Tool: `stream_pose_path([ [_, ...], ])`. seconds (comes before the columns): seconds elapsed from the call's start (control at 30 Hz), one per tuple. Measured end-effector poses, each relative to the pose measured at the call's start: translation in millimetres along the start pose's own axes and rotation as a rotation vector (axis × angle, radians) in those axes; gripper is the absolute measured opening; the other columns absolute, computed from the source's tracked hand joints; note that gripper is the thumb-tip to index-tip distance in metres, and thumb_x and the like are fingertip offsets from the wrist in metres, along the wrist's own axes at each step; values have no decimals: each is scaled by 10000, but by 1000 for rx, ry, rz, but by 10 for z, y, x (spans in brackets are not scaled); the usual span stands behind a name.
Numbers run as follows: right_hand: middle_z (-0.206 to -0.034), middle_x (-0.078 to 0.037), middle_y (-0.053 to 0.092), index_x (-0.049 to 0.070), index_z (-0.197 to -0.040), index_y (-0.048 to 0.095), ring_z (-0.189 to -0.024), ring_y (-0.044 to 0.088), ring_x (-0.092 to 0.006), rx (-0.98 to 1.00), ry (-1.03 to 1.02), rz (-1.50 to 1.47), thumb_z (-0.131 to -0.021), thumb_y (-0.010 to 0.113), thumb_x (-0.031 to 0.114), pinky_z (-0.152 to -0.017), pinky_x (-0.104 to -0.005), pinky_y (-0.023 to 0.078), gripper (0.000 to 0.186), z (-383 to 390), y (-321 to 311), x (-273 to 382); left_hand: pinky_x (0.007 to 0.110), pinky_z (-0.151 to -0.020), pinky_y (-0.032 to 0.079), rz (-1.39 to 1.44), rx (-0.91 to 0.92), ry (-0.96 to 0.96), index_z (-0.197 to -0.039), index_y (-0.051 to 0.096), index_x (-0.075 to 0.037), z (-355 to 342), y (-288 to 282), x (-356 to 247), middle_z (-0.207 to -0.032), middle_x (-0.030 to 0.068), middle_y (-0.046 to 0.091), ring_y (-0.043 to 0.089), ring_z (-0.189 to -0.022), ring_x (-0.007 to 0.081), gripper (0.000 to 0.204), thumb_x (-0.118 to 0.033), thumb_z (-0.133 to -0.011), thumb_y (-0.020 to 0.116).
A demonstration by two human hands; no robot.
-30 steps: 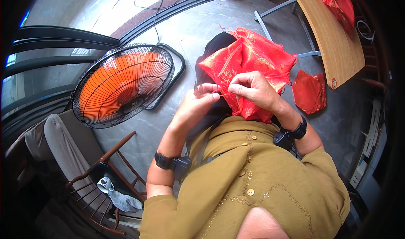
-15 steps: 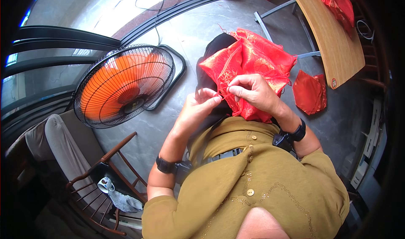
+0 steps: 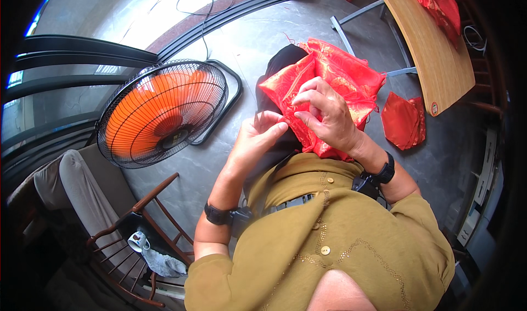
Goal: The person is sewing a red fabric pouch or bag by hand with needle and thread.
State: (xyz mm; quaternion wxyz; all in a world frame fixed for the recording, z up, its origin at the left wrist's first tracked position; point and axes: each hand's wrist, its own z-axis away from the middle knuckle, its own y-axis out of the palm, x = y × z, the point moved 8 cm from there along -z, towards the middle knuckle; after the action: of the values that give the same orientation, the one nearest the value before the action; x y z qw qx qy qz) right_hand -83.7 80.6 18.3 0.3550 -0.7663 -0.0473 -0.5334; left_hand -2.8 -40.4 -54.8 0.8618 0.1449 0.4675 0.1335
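Observation:
A shiny red patterned fabric piece (image 3: 351, 72), seemingly a bag with thin red cords, lies bunched across my lap. At its left edge my left hand (image 3: 262, 135) is pinched shut, thumb against forefinger, on a thin red cord; the cord's end is too small to follow. Over the middle of the fabric hovers my right hand (image 3: 329, 116), its fingers curled but apart and nothing visible between them. The fabric's part beneath the right palm is hidden.
A large floor fan (image 3: 164, 113) with orange blades stands at the left. A wooden table (image 3: 433, 53) at the right bears more red fabric (image 3: 442, 9). Another red fabric piece (image 3: 403, 122) is below the table's edge. A wooden chair (image 3: 156, 223) holds a mug (image 3: 138, 241) and cloth.
My right hand has let go of the cord and lifted slightly up, its fingers spreading from a pinch. The left hand keeps its pinch almost in place.

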Motion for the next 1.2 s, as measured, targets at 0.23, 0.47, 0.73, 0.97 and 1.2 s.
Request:
stream_pose_path([
  [0.23, -853, -57, 549, 75, -846, 610, -692, 601, -209, -27, -107, 4, -710, 678, -3, -563, -311, 491, 171, 10, 43, 26, 167, -527, 349, -44, -7, 1, -929, 629, -61, -5, -11, -20, -768, -74, 571, 446, -632, -9, 96, -118, -857, 656],
  [0.47, -835, -32, 551, 101, -775, 601, -620, 593, -209, 9, -240, 131, -741, 659, 58, -501, -331, 479, 80, -17, 107, 105, 173, -535, 349, -61, 36, -9, -916, 642, -60, -8, 9, -18, -766, -67, 576, 448, -639, -1, 91, -122, -852, 662],
  [0.73, -823, -26, 552, 98, -740, 587, -593, 589, -198, 8, -285, 142, -723, 668, 50, -470, -324, 465, 95, -33, 119, 92, 174, -527, 339, -76, 59, -39, -923, 637, -63, -24, 49, -26, -744, -69, 559, 438, -626, 4, 105, -136, -851, 660],
  [0.97, -831, -24, 561, 102, -755, 591, -605, 590, -192, -5, -275, 104, -698, 685, 32, -488, -313, 473, 130, -13, 78, 68, 176, -453, 273, 67, 58, -21, -923, 636, -73, -47, 8, -35, -632, -79, 486, 381, -519, 8, 129, -190, -868, 641],
  [1.2, -839, -17, 566, 102, -762, 593, -601, 587, -190, 14, -301, 140, -699, 683, 32, -491, -309, 472, 130, 2, 85, 89, 173, -444, 263, 44, -2, -34, -897, 638, -70, -87, 1, 20, -619, -80, 481, 377, -508, 2, 122, -186, -860, 650],
])
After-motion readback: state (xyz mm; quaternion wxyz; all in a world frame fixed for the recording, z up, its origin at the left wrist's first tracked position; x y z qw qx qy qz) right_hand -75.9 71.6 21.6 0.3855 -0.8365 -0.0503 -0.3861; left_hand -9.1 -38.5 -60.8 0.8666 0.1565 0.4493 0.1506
